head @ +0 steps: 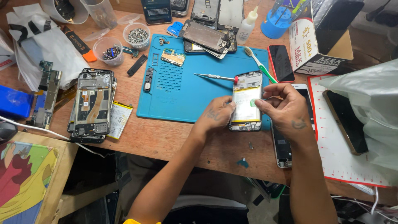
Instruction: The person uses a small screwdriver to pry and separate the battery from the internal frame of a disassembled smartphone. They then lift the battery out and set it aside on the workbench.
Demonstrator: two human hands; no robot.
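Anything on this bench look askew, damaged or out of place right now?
Two small loose bits lie on the bare wooden bench near its front edge, off the blue rubber work mat. The opened phone with exposed battery between both hands overhangs the mat's corner.

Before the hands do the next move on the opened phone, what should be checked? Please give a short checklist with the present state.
1. Opened phone lies flat on the blue work mat: ok, though its lower end reaches the mat's edge.
2. Left hand steadies the phone's side: ok.
3. Right hand has fingertips on the white battery: ok; whether it pinches a tab, cannot tell.
4. Red-tipped screwdriver is close by: ok, on the mat, its tip at the phone's top.
5. Green toothbrush clear of the hands: ok.
6. Loose screws kept in the small clear cup: ok.
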